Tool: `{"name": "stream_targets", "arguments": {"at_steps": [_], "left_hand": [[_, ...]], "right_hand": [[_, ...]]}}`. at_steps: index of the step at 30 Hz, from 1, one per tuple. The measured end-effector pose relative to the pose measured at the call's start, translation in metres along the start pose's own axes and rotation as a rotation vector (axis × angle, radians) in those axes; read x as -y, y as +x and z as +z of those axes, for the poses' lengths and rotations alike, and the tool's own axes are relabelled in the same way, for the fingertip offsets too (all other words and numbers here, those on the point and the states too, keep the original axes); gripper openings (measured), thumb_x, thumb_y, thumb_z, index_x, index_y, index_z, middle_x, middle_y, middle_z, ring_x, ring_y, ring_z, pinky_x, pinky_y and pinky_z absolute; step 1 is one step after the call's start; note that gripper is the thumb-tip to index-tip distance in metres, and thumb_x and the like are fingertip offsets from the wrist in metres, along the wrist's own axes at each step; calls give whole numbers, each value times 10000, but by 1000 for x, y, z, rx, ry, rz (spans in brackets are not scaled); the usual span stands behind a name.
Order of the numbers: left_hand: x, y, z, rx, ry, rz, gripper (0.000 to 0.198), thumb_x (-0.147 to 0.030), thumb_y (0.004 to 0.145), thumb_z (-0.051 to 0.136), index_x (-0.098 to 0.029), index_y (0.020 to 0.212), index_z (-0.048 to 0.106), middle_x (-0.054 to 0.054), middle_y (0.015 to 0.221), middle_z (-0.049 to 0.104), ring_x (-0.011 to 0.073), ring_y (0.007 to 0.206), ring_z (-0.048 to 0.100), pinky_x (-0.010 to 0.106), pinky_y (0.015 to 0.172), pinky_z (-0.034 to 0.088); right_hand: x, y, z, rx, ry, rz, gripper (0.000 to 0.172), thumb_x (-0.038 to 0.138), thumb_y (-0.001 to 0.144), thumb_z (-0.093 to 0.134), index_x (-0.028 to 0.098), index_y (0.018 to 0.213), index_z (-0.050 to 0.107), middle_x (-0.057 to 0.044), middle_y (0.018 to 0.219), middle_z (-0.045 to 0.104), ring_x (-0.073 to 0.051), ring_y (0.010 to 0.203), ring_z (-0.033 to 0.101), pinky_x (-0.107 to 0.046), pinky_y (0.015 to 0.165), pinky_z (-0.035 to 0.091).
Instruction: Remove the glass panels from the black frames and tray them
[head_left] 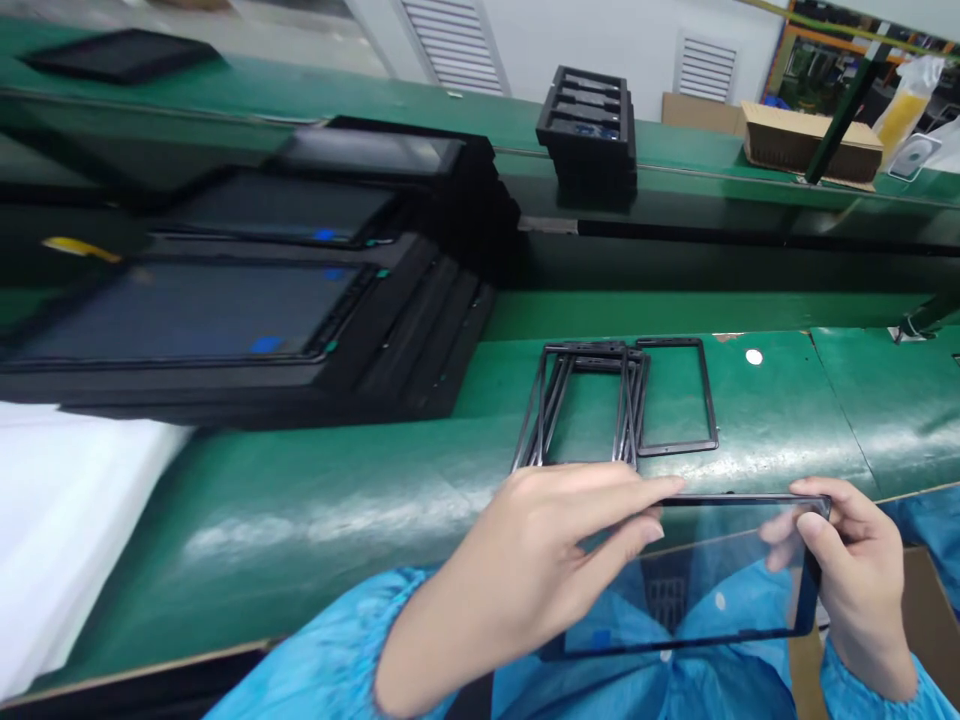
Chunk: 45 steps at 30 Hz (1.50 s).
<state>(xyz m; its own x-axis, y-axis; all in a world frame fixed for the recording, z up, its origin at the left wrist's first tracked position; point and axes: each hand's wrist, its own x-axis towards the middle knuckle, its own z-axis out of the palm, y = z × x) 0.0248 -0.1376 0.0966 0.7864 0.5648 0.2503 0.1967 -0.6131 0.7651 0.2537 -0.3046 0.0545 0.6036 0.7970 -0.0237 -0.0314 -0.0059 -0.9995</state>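
Low at the front right, a tablet screen (697, 580) with a thin black border is held tilted, its glass reflecting blue cloth. My right hand (855, 560) grips its upper right corner, thumb on the front and fingers behind, partly seen through the glass. Across the upper left part lies my left hand (540, 560), closed on the top edge with fingertips along it and the thumb over the glass. Just beyond, several thin black rectangular frames (592, 352) overlap on the green bench (337, 500); one black frame (709, 400) lies at their right side.
Stacked black trays (390, 340) with screen panels (195, 310) stand at the left. White sheets (75, 520) lie at the front left. On the back shelf are a smaller tray stack (589, 140), a cardboard box (810, 145) and a flat black tray (124, 55).
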Motion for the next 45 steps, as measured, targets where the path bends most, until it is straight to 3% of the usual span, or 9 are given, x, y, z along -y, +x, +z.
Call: {"name": "stream_targets", "arguments": {"at_steps": [8,11,14,20,33,37,40,43,45], "left_hand": [[9,3,-4,44,-85,-36,297,-249,1026,610,-276,1184,860,13,746,772,151,605,691,224,572,504],[14,2,-6,-21,-168,-120,317,-266,943,720,-305,1233,840,32,948,833,188,763,762,215,601,562],[18,-5,-9,-134,-339,-262,509,-298,842,827,-306,1349,777,64,1134,831,204,761,772,259,667,628],[21,-27,-15,-321,-629,-532,373,-369,867,820,-241,1216,793,50,853,827,195,626,739,314,714,646],[31,-43,-36,-422,-601,-523,354,-357,863,799,-177,1167,794,78,851,827,193,587,726,329,680,652],[42,-49,-35,-411,-519,-479,405,-410,913,758,-183,1248,782,88,849,832,222,629,762,355,708,672],[49,-46,-33,-422,-311,-291,395,-423,964,701,-201,1281,781,119,967,847,253,744,806,353,733,680],[48,-33,-30,-481,120,1,331,-357,992,683,-255,1289,789,132,1287,803,320,1149,777,452,1020,628],[44,-23,-26,-428,326,161,313,-321,1021,666,-266,1307,778,106,1333,792,317,1242,736,513,1160,530]], "right_hand": [[0,-1,6,-12,-65,41,222,404,909,844,207,999,797,-67,688,817,-215,438,731,-306,477,652],[-2,3,7,-3,-23,36,201,379,923,829,206,1017,786,-58,693,818,-205,430,724,-295,472,641],[-4,9,8,0,25,30,172,352,934,816,205,1015,777,-60,716,826,-208,442,734,-289,471,632],[-2,21,18,24,56,-65,127,307,948,791,217,1037,783,-46,742,831,-204,508,764,-286,530,646],[7,29,51,67,80,-95,178,328,935,798,198,1058,801,-55,716,825,-216,486,761,-294,515,642],[5,30,52,98,72,-112,189,350,939,801,195,1048,800,-69,731,831,-220,486,763,-300,517,648],[5,30,52,98,45,-128,185,348,943,797,199,1053,800,-66,743,835,-216,496,767,-299,529,653],[3,26,56,93,-17,-132,198,359,940,795,201,1059,801,-67,762,840,-213,521,776,-297,549,656],[-1,23,60,75,-56,-130,217,383,944,786,201,1060,800,-70,775,843,-212,537,780,-295,564,657]]}}
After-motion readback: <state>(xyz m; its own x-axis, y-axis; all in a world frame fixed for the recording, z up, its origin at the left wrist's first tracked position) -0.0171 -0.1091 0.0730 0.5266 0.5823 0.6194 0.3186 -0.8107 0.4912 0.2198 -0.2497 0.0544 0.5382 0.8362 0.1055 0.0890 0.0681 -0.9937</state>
